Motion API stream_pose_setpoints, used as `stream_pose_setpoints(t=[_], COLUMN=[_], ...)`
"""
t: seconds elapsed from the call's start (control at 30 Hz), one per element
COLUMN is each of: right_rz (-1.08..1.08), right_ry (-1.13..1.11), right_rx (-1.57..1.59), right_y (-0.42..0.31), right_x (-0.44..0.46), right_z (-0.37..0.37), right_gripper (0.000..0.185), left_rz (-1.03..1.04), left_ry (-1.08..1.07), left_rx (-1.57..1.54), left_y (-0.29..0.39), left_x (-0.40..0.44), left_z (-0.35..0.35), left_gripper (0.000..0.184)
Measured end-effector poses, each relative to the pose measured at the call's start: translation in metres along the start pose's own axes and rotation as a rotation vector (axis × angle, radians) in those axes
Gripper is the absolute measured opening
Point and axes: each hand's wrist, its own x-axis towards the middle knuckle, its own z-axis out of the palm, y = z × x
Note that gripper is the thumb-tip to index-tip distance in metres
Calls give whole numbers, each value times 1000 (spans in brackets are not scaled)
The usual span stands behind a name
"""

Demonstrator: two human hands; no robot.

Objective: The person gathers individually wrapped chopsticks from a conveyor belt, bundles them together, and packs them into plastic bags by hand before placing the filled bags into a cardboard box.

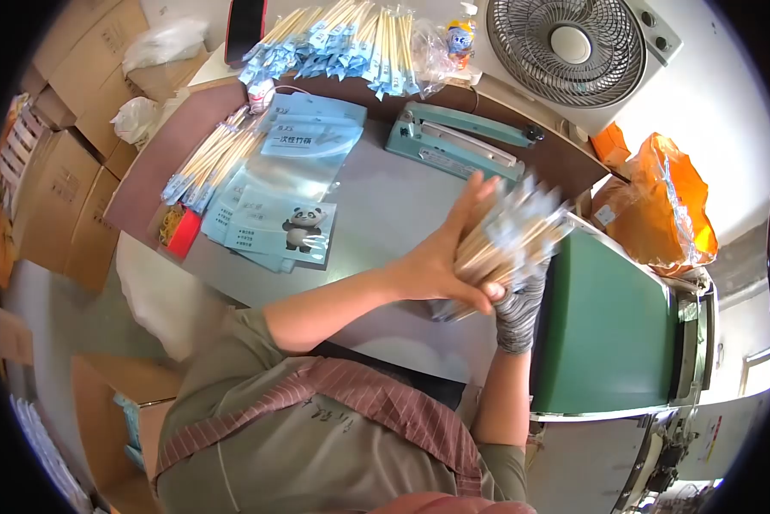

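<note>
A bundle of wrapped bamboo chopsticks [509,240] is between my hands, right of the table's middle, its upper end blurred. My left hand [436,261], bare, holds the bundle's left side, with the fingers reaching up along it and the thumb across its lower end. On the lower right, my right hand [520,310] wears a grey striped glove and grips the same bundle; most of its fingers are hidden. Blue printed bags [286,218], one with a panda, lie left of my hands. Beyond my hands stands a green bag sealer [458,141].
More wrapped chopsticks [218,154] lie beside the bags, near a red box of rubber bands [179,231]. A large chopstick pile [342,43], a drink bottle [461,36] and a fan [569,47] occupy the back ledge. A green surface [603,321] borders the right; cardboard boxes [89,73] stand left.
</note>
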Motion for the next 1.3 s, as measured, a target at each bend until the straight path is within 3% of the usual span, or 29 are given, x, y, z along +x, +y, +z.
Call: stream_pose_setpoints(t=[0.03,0.07,0.1,0.17,0.2,0.23,0.3,0.37,0.43,0.47,0.5,0.53,0.57,0.6,0.63,0.67,0.7,0.77,1.0,1.1,1.2,1.23,1.3], right_rz=[-14,92,34,129,126,123,-15,26,34,343,350,512,670,671,715,758,762,688,709,744,730,725,722], right_ry=[4,-30,10,33,18,3,197,176,7,-136,-146,-277,-411,-421,-354,-282,-288,-343,-256,-277,-274,-274,-214], right_rx=[5,97,53,-65,-100,-135,-265,11,117,223,236,338,435,440,537,636,647,768,741,679,708,721,680], right_y=[5,1,11,12,11,11,1,-13,5,17,44,75,90,89,85,84,86,93,89,88,85,83,77], right_x=[-2,-5,-6,-8,-12,-17,-36,-37,-31,-36,-39,-44,-45,-45,-48,-53,-55,-53,-54,-53,-59,-60,-66], right_z=[-1,-1,-2,1,5,10,29,47,37,20,8,-3,-6,0,10,17,19,16,23,18,17,16,11], right_gripper=[123,133,131,126,122,117,111,102,99,80,80,63,47,47,38,29,29,28,26,26,26,25,26], left_rz=[-12,-85,-105,-412,-310,-307,-442,-510,-687,-687,-723,-757,-775,-778,-683,-752,-596,-146,-141,-269,-532,-526,-737], left_ry=[-1,14,8,-147,-77,-70,-137,-172,-183,-154,-100,-54,-153,-247,-24,267,380,173,47,66,-29,-29,-107], left_rx=[-9,78,61,272,289,286,108,88,-443,-435,-395,-355,16,388,616,643,1039,1534,1598,1500,1063,1068,874], left_y=[-12,-24,-32,-43,-44,-35,-20,-15,-36,-31,-27,-24,-20,-12,12,35,48,73,78,84,85,86,90], left_x=[-5,-14,-17,-22,-27,-29,-45,-69,-104,-112,-119,-122,-124,-127,-130,-131,-141,-171,-202,-186,-165,-162,-155], left_z=[-4,-9,-12,-18,-15,-13,-10,-7,1,-1,-3,-6,-21,-45,-65,-88,-121,-173,-192,-211,-237,-244,-259], left_gripper=[140,122,122,98,75,75,67,59,52,52,49,48,46,45,37,30,37,29,13,14,17,17,18])
